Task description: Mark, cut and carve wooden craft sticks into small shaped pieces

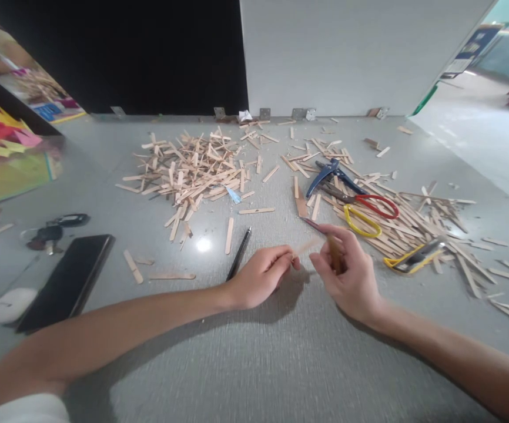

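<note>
My left hand (265, 275) is closed in a pinch just left of the middle of the table. Between its fingertips is a thin wooden craft stick (308, 245), blurred, pointing toward my other hand. My right hand (347, 273) is wrapped round a brown-handled tool (335, 254) with a thin, dark, pointed end; its exact kind is not clear. The two hands are close together but apart. Behind my left wrist lies a black pen (240, 252). Beyond the hands, a flat brown piece (299, 200) lies on the table.
A heap of craft sticks (193, 170) covers the back left, and more sticks (393, 217) lie scattered at right. Among these are scissors (362, 214), blue-handled pliers (327, 175) and a yellow cutter (413, 257). A phone (67, 282) and keys (49, 235) lie left. A hinged panel (347, 59) stands behind.
</note>
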The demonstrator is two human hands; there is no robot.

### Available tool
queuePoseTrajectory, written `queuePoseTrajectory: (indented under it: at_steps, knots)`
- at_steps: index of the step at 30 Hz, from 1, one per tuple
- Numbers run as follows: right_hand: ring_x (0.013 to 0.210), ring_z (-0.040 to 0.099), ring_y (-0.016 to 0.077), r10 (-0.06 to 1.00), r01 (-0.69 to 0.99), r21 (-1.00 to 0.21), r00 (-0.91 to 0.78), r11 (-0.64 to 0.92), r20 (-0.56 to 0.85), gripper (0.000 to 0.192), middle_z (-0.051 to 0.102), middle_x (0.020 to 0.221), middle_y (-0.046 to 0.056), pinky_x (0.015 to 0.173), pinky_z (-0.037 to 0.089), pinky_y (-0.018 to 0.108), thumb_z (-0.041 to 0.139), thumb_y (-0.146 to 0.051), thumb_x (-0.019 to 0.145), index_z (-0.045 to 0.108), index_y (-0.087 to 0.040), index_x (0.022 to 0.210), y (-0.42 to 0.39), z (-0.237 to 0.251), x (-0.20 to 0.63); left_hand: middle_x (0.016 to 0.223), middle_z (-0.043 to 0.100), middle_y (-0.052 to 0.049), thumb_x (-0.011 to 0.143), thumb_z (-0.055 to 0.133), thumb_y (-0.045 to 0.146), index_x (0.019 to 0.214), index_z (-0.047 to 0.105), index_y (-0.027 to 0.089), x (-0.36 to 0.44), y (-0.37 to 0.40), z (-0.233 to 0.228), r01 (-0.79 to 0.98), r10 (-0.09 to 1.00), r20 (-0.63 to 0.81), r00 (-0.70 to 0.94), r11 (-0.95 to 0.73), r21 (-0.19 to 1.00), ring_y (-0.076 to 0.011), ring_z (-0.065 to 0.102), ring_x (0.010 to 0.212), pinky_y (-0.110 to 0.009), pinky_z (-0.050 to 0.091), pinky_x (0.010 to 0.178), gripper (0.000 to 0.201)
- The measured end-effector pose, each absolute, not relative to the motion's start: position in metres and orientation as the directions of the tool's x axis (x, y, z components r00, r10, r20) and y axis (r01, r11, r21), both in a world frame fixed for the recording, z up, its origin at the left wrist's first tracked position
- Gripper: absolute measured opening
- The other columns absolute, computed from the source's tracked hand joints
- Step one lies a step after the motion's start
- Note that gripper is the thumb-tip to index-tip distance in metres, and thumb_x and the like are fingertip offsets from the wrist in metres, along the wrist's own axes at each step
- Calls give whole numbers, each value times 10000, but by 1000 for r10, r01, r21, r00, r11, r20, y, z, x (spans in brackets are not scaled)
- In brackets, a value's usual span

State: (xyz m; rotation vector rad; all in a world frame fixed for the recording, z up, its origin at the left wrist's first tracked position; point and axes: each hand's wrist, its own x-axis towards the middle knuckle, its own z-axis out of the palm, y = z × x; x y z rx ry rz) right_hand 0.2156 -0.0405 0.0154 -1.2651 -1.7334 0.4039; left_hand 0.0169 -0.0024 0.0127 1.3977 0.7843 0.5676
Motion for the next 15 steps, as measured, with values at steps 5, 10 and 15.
queuePoseTrajectory:
  at_steps: [5, 10, 15]
  knots:
    - [467, 361, 77, 897, 544, -739, -58, 397, 439, 179, 440, 567, -95, 443, 296, 215, 615, -179, 966, 603, -212, 790, -40, 27, 213, 543, 404, 82, 1065, 420, 457, 870, 612, 192, 15, -3, 14, 143, 733, -120, 670, 32, 989, -113, 363, 496, -241, 319, 519, 381]
    - [483, 356, 80, 879, 559, -718, -41, 415, 476, 195, 445, 573, -94, 470, 303, 216, 617, -159, 957, 597, -216, 772, -40, 25, 211, 583, 407, 82, 1071, 474, 522, 889, 626, 191, 13, -1, 12, 164, 721, -70, 690, -61, 985, -110, 390, 523, -235, 303, 517, 407]
    - [474, 373, 91, 883, 576, -721, -5, 386, 469, 155, 449, 579, -92, 465, 312, 224, 610, -205, 975, 610, -219, 821, -37, 20, 215, 591, 421, 82, 1106, 426, 442, 1054, 672, 169, 13, -1, 6, 108, 698, -59, 713, -26, 994, -112, 384, 515, -232, 322, 514, 371]
